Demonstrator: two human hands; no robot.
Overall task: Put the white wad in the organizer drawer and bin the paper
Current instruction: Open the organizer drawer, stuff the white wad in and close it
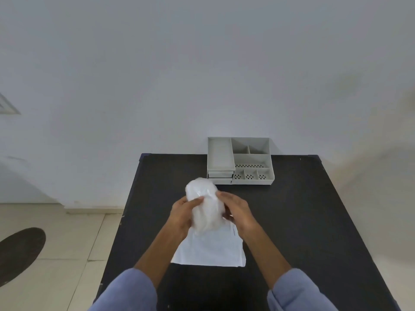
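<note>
While the white wad [204, 206] is lifted off the black table [303, 221], both hands clasp it from either side.

It hangs above the far edge of a flat sheet of white paper [210, 250] lying on the table. Left hand [183, 213] curls round its left flank, thumb pressed across the front; right hand [239, 211] cups the right flank, fingers bent. Both forearms reach forward from blue sleeves [125, 290]. Farther back, the grey organizer [241, 161] sits against the wall, its drawers closed.
</note>
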